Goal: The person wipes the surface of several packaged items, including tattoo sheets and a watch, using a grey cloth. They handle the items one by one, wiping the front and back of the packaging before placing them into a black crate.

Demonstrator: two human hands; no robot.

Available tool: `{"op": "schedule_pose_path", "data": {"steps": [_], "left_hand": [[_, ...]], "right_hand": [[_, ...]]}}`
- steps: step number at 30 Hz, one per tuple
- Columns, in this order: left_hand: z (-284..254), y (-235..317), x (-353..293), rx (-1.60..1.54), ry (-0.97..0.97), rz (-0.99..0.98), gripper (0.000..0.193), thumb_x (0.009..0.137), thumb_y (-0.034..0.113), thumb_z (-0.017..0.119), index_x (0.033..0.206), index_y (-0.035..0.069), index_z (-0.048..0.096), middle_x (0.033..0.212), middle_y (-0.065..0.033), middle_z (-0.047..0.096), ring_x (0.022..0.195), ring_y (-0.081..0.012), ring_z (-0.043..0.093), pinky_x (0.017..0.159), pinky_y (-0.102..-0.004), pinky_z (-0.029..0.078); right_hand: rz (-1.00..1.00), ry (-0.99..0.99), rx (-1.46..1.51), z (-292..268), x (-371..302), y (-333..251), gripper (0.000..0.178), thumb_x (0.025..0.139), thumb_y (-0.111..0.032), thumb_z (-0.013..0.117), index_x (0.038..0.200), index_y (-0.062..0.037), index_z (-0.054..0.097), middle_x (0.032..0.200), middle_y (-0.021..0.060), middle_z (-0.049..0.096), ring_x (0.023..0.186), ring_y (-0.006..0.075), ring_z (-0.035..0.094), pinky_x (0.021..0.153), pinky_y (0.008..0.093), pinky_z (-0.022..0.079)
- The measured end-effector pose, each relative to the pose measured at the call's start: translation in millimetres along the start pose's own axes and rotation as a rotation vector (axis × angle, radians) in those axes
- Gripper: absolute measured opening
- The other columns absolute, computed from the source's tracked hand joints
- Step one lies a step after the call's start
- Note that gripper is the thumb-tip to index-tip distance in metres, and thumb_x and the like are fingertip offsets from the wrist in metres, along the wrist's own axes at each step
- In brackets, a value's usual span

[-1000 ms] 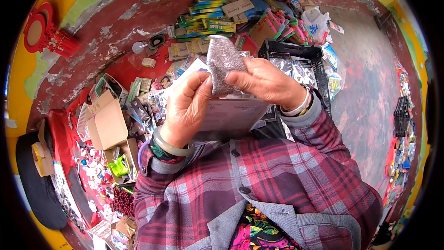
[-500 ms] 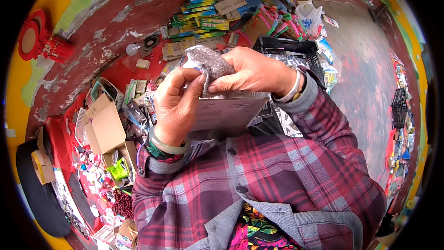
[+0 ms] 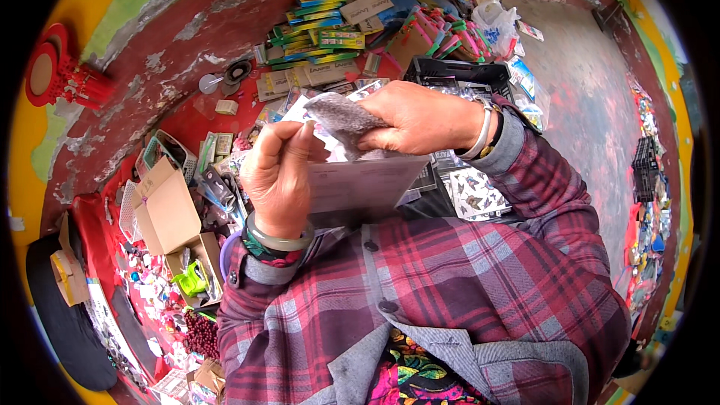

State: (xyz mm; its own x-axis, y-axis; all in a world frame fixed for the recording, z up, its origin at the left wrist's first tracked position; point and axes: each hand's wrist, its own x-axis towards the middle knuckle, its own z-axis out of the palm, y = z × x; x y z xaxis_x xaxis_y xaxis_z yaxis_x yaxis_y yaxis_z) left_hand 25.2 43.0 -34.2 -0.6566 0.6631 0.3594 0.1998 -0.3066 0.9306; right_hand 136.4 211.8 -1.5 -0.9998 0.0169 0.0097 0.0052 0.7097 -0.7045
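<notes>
In my right hand [image 3: 416,116] is a grey, fuzzy piece of cloth [image 3: 341,120], gripped between thumb and fingers. My left hand [image 3: 277,172] is just left of it, thumb and forefinger pinched together; whatever they may hold is too small to make out. White paper-like pieces [image 3: 298,107] show behind the cloth and the left fingertips. Below both hands stands a pale grey, flat-sided box or panel [image 3: 364,187], its upper side partly hidden by the hands.
An open cardboard box [image 3: 169,210] with a bright green item [image 3: 191,279] stands at left. Beyond my hands are stacked yellow-green packs [image 3: 322,30], a black plastic crate [image 3: 465,71] and pink-green items [image 3: 454,37]. A butterfly-patterned sheet [image 3: 476,193] lies near my right forearm.
My left fingers have come away from the cloth and moved slightly left. The cloth, still in my right hand, now hangs flatter, and white pieces behind it show more.
</notes>
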Motion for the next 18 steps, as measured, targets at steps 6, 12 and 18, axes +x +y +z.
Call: {"op": "schedule_pose_path", "data": {"steps": [6, 12, 18], "left_hand": [[-4.2, -4.7, -2.9, -0.022, -0.011, -0.023, 0.004, 0.09, 0.003, 0.057, 0.091, -0.001, 0.057, 0.069, -0.0047, 0.061, 0.059, -0.0098, 0.058, 0.057, -0.0214, 0.047], [-2.7, -7.5, -4.3, -0.063, -0.048, -0.042, 0.003, 0.089, 0.002, 0.058, 0.091, 0.0, 0.058, 0.068, -0.0048, 0.06, 0.059, -0.0109, 0.058, 0.057, -0.0221, 0.047], [-3.1, -8.7, -4.3, -0.1, -0.011, -0.073, 0.003, 0.087, -0.001, 0.059, 0.089, -0.003, 0.059, 0.066, -0.0043, 0.06, 0.058, -0.0091, 0.057, 0.056, -0.0205, 0.045]], "right_hand": [[0.047, -0.012, 0.046, -4.3, -27.3, 10.7, 0.019, 0.079, -0.012, 0.062, 0.093, -0.0008, 0.061, 0.078, 0.0168, 0.063, 0.073, 0.0317, 0.061, 0.066, 0.0365, 0.046], [0.132, 0.007, 0.188, -2.8, -49.5, 21.7, 0.017, 0.079, -0.01, 0.064, 0.09, 0.0017, 0.061, 0.076, 0.0144, 0.063, 0.069, 0.0193, 0.058, 0.066, 0.0325, 0.045], [0.219, 0.029, 0.363, 0.6, -69.5, 34.6, 0.015, 0.081, -0.009, 0.063, 0.09, 0.0031, 0.06, 0.076, 0.0082, 0.063, 0.072, 0.0114, 0.056, 0.068, 0.0293, 0.045]]}}
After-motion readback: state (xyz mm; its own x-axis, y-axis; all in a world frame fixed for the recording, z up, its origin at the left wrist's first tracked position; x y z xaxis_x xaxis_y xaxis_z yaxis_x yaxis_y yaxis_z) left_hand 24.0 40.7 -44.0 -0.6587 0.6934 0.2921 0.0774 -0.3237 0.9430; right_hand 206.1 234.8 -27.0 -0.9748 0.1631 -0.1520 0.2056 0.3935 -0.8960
